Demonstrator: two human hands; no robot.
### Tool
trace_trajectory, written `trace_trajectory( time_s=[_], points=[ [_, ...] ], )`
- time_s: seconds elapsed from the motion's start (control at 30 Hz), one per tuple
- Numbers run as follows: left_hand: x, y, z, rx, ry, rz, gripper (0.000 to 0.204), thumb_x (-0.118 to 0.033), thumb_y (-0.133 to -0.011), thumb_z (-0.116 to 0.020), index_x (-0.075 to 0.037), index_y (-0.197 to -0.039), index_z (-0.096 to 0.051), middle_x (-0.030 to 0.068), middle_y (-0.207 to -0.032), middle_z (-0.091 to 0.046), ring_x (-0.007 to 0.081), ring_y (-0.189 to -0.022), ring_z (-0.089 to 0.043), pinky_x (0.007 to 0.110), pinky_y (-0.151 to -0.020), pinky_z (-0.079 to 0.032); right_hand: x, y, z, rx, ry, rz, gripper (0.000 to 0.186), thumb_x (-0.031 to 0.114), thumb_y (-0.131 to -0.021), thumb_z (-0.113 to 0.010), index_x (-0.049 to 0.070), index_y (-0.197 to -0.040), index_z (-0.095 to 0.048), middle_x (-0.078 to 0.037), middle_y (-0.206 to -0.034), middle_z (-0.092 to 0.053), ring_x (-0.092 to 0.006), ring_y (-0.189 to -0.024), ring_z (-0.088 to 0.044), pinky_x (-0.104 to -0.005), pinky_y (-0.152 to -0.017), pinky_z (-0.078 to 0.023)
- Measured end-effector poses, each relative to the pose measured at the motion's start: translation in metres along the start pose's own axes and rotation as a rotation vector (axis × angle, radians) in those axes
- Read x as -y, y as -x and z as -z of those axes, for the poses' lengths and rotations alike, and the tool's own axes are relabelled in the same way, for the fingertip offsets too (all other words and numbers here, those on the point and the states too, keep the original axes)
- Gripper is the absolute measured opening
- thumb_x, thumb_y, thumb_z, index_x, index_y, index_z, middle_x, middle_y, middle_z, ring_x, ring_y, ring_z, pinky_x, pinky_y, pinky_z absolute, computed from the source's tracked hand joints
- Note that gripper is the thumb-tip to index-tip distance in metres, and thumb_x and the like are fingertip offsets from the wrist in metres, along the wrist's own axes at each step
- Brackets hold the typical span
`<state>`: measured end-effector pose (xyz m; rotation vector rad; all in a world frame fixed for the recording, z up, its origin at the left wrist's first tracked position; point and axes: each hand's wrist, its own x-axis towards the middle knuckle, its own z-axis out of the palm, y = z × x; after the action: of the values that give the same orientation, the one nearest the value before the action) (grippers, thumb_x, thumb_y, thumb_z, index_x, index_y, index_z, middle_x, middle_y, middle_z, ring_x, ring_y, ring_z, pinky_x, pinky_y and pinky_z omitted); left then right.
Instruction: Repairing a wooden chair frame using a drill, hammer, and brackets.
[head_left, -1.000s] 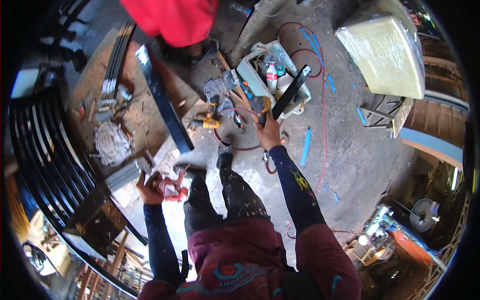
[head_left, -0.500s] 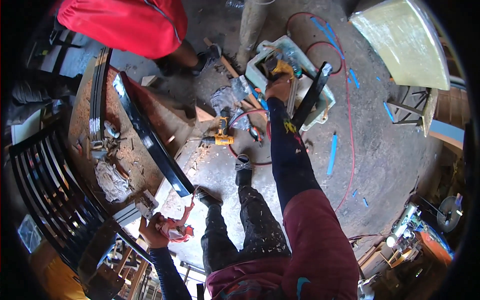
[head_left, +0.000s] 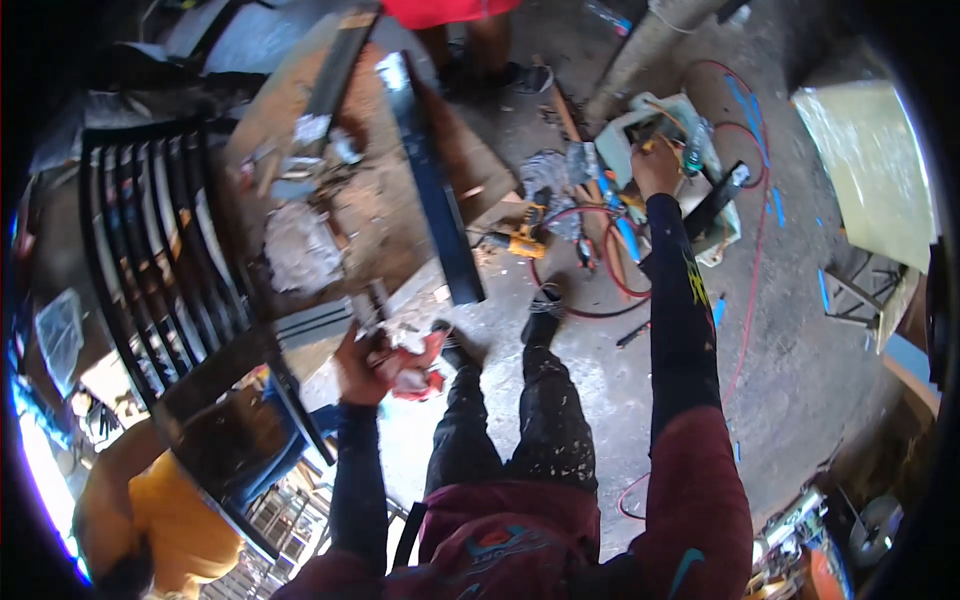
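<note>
My left hand (head_left: 362, 368) is closed round a crumpled red and white cloth (head_left: 412, 368). Just beyond its fingers is a small pale, blurred piece (head_left: 372, 303); whether I grip that too is unclear. My right hand (head_left: 655, 167) reaches down into a pale, worn box (head_left: 725, 243) of mixed tools and bits. Its fingertips are blurred beside something yellow, so any grip is unclear. A green bottle-like item (head_left: 693, 155) lies near that hand. A dark bar (head_left: 715, 203) leans across the box. Left of the box, a yellow and black cordless drill (head_left: 522, 243) rests at the workboard's corner.
A long glossy black bar (head_left: 432, 185) lies over the dusty brown board (head_left: 370, 225). Black slatted furniture (head_left: 170, 255) stands at left. A red hose (head_left: 757, 300) loops over the floor. One person in red shorts (head_left: 450, 10) is ahead; another in yellow (head_left: 185, 525) is lower left.
The whole view has swung, so the box, drill and board sit further right in the picture. My right hand stays at the box; the left still holds the cloth.
</note>
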<state>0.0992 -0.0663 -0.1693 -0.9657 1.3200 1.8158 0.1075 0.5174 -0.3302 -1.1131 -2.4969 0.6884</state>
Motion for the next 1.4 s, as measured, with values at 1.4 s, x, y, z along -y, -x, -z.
trace_trajectory(
  time_s=[1.4],
  points=[
    [-0.098, 0.109, 0.08, 0.243, -1.018, -0.387, 0.027, -0.024, -0.094, -0.068, 0.002, -0.096, -0.074, 0.0063, -0.076, -0.072, 0.0088, -0.059, -0.061, 0.025, -0.054, -0.047, 0.306, 0.356, 0.128, 0.052, -0.666, -0.103, 0.043, 0.026, -0.089, -0.072, -0.004, -0.116, -0.057, -0.021, -0.097, -0.067, -0.0374, -0.088, -0.066, -0.0434, -0.081, -0.052]
  ],
)
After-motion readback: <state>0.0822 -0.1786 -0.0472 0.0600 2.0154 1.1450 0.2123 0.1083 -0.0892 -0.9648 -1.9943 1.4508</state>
